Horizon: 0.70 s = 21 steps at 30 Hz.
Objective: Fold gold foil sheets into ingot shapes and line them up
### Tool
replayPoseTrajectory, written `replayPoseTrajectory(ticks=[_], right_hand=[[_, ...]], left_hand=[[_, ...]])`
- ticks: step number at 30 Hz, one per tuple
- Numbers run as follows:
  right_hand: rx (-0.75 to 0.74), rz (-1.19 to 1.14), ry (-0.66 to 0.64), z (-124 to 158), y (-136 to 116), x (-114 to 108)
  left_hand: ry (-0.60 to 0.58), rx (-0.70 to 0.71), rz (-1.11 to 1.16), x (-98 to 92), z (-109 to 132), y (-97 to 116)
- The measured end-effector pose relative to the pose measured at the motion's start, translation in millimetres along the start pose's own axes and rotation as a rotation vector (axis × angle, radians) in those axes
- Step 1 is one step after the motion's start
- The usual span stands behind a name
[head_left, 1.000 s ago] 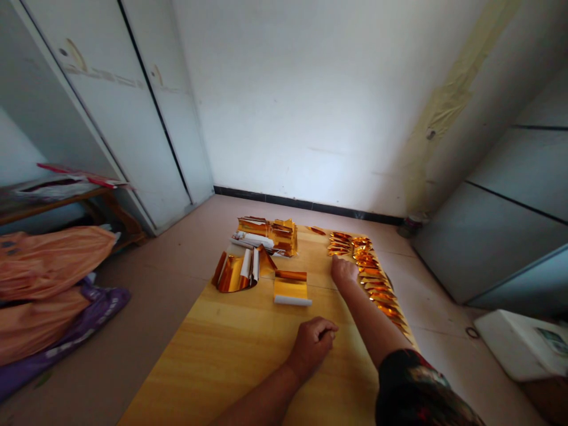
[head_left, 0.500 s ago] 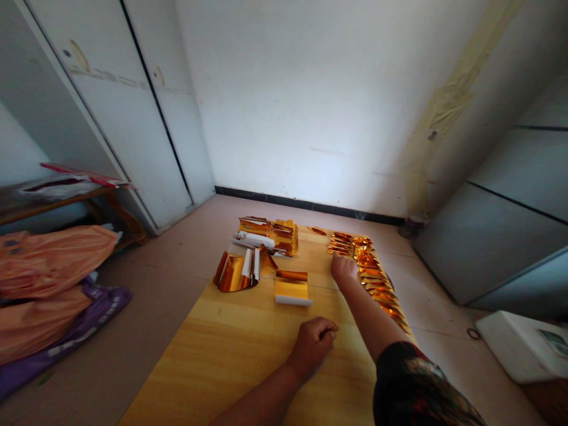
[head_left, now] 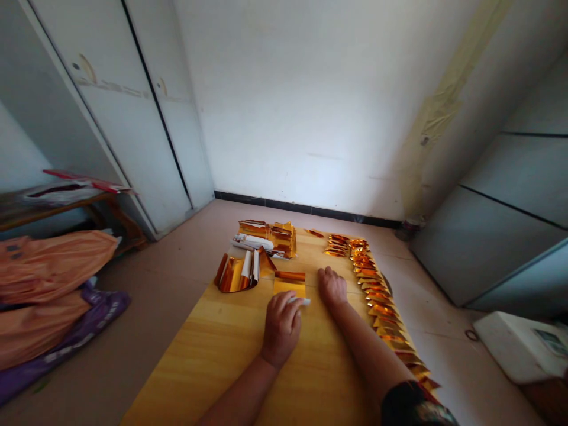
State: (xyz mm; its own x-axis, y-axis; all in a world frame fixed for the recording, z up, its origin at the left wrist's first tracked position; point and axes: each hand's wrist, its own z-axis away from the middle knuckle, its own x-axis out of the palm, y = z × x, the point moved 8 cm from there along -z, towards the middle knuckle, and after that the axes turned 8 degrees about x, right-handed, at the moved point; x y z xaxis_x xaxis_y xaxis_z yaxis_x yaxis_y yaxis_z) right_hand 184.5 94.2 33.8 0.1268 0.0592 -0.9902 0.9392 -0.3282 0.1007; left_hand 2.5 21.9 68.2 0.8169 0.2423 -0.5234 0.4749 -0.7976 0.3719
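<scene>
A small stack of gold paper [head_left: 290, 288] lies flat near the middle of the wooden board [head_left: 231, 355], its white near edge turned toward the person. The left hand [head_left: 281, 325] rests palm down on the board with its fingers curled loosely onto that near edge, touching the stack; whether the fingertips pinch a sheet or only press on it cannot be told, as the back of the hand hides them. The right hand [head_left: 332, 287] lies palm down just to the right of the stack, fingers together and pointing away, flat on the board; it holds nothing that shows, and it looks to be just beside the stack rather than on it. Right of that hand, a long row of folded gold pieces [head_left: 377, 293] runs along the board's right edge, overlapping one another from the far corner down toward the person's sleeve [head_left: 417, 405]. Just beyond the stack to its left sits a curled bundle of gold sheets [head_left: 239, 272], standing partly on edge with white backs showing. Farther off, near the board's far end, is a pile of gold paper packs [head_left: 268, 236]. The board lies on a tiled floor, with orange bags [head_left: 53, 266] well apart at the left and a white wall beyond.
</scene>
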Motion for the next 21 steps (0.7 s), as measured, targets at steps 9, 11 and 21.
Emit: replayPoseTrajectory(ticks=[9, 11, 21], right_hand=[[-0.005, 0.041, 0.065, -75, 2, -32], [-0.002, 0.044, 0.035, -93, 3, -29], [-0.027, 0.03, -0.04, -132, 2, 1]], left_hand=[[-0.152, -0.105, -0.214, 5.4, 5, -21], [-0.161, -0.127, -0.221, 5.2, 6, -21], [-0.188, -0.146, -0.195, 10.4, 13, -28]])
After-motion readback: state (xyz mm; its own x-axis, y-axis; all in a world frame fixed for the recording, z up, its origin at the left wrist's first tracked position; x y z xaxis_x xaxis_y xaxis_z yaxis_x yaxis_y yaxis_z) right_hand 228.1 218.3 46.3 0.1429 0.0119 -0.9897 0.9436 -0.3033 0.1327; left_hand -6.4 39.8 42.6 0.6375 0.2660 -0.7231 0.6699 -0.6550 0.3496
